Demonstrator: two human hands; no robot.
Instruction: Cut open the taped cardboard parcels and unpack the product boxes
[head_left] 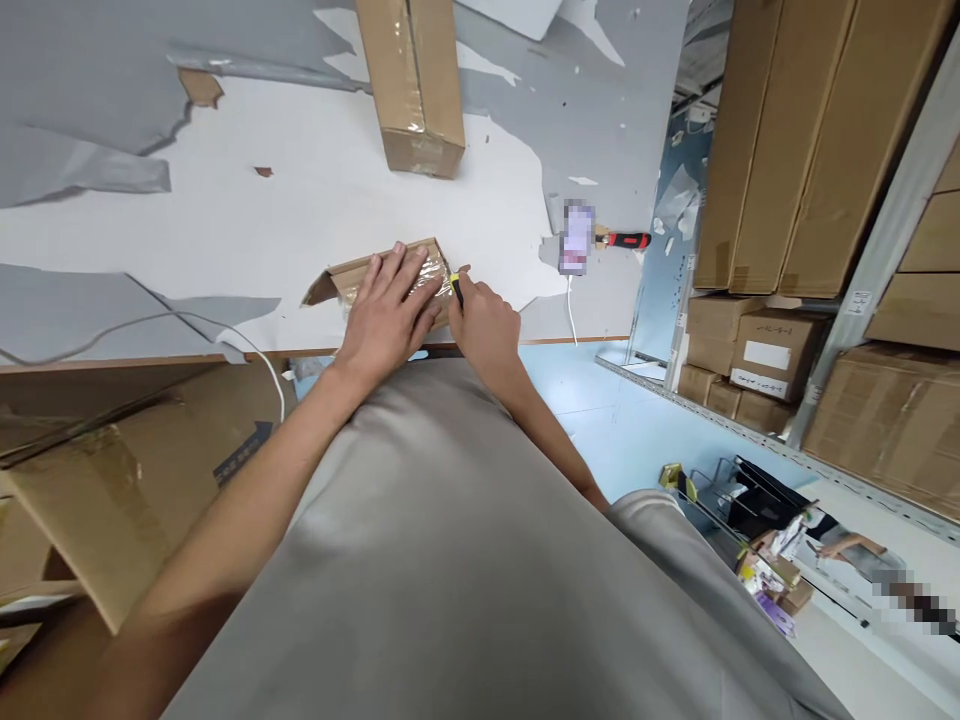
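Note:
A piece of folded cardboard (420, 268) with clear tape across it lies at the front edge of the worktable. On top of it my left hand (394, 305) is pressed flat, fingers stretched out. My right hand (486, 325) is closed around a yellow and black utility knife (457, 288) at the cardboard's right end. The knife's tip meets or nearly meets that edge; the blade itself is too small to make out. Behind them stands a long taped carton (416, 90).
A phone (577, 238) with a white cable lies at the right, beside a red and black handled tool (628, 240). Torn grey covering exposes the white tabletop (300, 210). Shelves of cartons (780, 350) rise at the right. A large open box (150, 470) is below left. Another person (862, 555) is at lower right.

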